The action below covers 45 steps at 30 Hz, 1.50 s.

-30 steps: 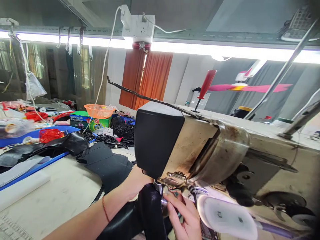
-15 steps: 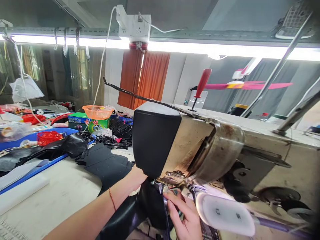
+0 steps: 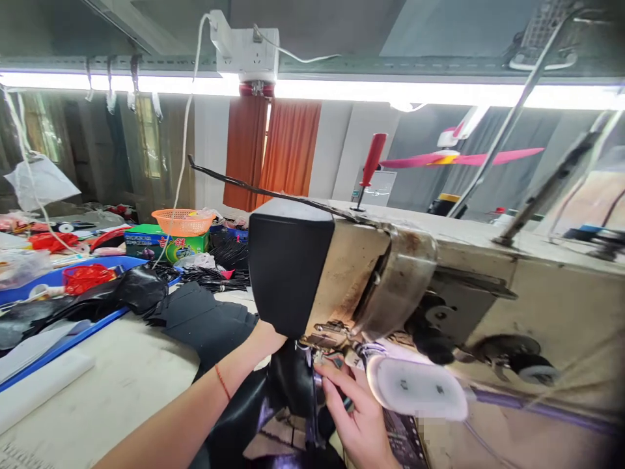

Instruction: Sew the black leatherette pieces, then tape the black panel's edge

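Head camera view shows somebody busy at a big cream-coloured sewing machine (image 3: 561, 312) with a black plastic end cover (image 3: 290, 273). Right under that end sits the piece being worked on, some glossy black leather-looking material (image 3: 293, 378), standing up in a fold by the needle area and draping down toward the bottom edge. The left hand (image 3: 271, 335) comes in from the far side of the material, red braided bracelet (image 3: 222, 382) on the wrist. Its fingers are tucked behind the cover, so can't tell if they're pinching or flat. The right hand (image 3: 359, 413) is on the near side, fingers bent and close together, tips right at the small metal parts next to the material's edge. Can't really make out whether they're pinching anything.

An oval white lamp (image 3: 417, 387) glows just beside that hand. Up top, a red-handled screwdriver (image 3: 374, 159) stands upright-ish on the machine. Off to the left, flat matte black sheets (image 3: 205, 316) lie on the white table (image 3: 141, 371) near a blue plastic tray (image 3: 105, 320), and farther back an orange plastic basket (image 3: 180, 225) sits on a green printed box (image 3: 190, 247).
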{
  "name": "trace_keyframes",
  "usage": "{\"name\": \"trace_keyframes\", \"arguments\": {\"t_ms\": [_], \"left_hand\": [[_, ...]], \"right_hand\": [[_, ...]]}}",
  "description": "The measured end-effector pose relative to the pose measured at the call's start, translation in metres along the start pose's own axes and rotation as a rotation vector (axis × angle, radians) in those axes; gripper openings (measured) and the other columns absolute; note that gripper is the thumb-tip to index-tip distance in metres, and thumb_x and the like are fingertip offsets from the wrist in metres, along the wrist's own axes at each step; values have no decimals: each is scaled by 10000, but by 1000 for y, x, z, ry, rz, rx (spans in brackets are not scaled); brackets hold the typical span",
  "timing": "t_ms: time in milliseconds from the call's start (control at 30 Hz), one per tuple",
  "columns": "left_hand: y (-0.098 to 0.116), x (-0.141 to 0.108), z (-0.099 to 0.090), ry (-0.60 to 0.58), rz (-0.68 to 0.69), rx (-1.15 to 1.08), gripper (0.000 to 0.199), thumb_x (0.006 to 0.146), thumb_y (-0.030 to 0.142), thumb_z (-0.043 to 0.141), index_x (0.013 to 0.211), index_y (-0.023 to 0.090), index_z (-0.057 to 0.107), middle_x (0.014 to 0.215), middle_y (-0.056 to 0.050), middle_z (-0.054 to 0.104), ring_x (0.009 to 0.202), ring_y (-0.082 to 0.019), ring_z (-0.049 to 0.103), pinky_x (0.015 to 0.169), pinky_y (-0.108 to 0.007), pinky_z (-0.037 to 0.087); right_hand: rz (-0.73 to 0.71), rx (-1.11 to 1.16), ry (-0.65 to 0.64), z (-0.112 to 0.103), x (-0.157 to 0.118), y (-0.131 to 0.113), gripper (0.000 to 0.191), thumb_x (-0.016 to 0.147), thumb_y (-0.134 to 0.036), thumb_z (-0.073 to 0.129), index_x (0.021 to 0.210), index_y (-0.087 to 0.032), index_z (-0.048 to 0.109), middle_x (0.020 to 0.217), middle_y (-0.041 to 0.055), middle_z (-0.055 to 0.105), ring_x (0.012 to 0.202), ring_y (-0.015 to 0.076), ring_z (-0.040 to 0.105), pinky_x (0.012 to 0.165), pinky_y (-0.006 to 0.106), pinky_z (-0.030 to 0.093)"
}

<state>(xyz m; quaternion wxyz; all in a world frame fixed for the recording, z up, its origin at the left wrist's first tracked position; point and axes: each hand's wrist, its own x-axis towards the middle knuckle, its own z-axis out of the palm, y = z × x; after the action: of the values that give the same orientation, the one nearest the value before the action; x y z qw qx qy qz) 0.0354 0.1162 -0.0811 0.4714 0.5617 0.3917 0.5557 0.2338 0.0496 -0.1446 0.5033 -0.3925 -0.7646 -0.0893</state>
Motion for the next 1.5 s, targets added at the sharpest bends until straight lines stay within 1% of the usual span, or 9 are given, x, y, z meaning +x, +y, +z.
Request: {"name": "trace_keyframes", "arguments": {"t_ms": [133, 200, 267, 367, 700, 1067, 1167, 1400, 1500], "left_hand": [[-20, -52, -5, 103, 223, 161, 240, 851, 267, 667, 1075, 206, 609, 1140, -85, 625, 1127, -265, 553, 1037, -463, 419], [-29, -83, -6, -8, 689, 453, 348, 791, 191, 639, 1134, 201, 577, 1170, -112, 593, 1111, -289, 545, 981, -483, 438], [-33, -103, -3, -23, 877, 730, 450, 774, 160, 618, 1220, 177, 562, 1223, -143, 565, 1124, -306, 523, 951, -478, 444], [-30, -110, 4, 22, 960, 958, 367, 850, 99, 548, 1211, 150, 591, 1166, -133, 599, 1067, -268, 528, 907, -405, 437], [-25, -100, -6, -26, 1135, 903, 316, 971, 73, 401, 1178, 106, 637, 1056, -109, 694, 954, -214, 570, 845, -348, 445], [-14, -88, -6, -156, 985, 657, 257, 1002, 132, 401, 1052, 158, 651, 890, -68, 695, 805, -171, 585, 713, -282, 534], [-13, -85, -6, -158, 986, 598, 231, 988, 106, 427, 1050, 147, 646, 900, -71, 691, 815, -163, 593, 727, -272, 540], [2, -90, -8, -148, 1107, 765, 250, 981, 88, 405, 1048, 125, 643, 873, -70, 698, 766, -180, 579, 717, -308, 526], [5, -93, -5, -144, 1028, 721, 245, 945, 49, 429, 1024, 131, 647, 868, -72, 683, 770, -178, 572, 703, -303, 510]], "right_hand": [[196, 69, 160, -5, -8, -28, 182, 913, -293, 607, 974, -206, 754, 831, 75, 739, 717, 191, 694, 670, 280, 569], [462, 268, 154, -3, -16, -44, 256, 915, -404, 611, 812, -192, 710, 676, 33, 663, 569, 147, 610, 535, 234, 509], [737, 543, 61, -1, -21, -59, 393, 881, -550, 624, 733, -188, 661, 581, -12, 573, 460, 108, 505, 430, 210, 429], [929, 792, -9, 0, -22, -73, 470, 761, -644, 718, 792, -176, 681, 607, -23, 572, 418, 76, 429, 387, 203, 387], [1196, 1161, 115, 4, -13, -92, 487, 579, -520, 910, 806, -144, 702, 541, -51, 570, 393, 72, 512, 380, 199, 479], [960, 854, 124, 6, -13, -80, 452, 636, -593, 838, 797, -173, 784, 616, 18, 640, 516, 146, 574, 515, 280, 537], [987, 859, 110, 7, -9, -79, 488, 618, -616, 838, 766, -156, 769, 593, 15, 623, 493, 139, 558, 488, 264, 511], [923, 844, 149, 9, -9, -80, 429, 691, -578, 808, 813, -167, 782, 610, 16, 623, 523, 138, 559, 517, 247, 513], [844, 793, 185, 13, -13, -79, 379, 738, -554, 782, 828, -186, 786, 691, 35, 650, 586, 148, 585, 536, 232, 515]]}}
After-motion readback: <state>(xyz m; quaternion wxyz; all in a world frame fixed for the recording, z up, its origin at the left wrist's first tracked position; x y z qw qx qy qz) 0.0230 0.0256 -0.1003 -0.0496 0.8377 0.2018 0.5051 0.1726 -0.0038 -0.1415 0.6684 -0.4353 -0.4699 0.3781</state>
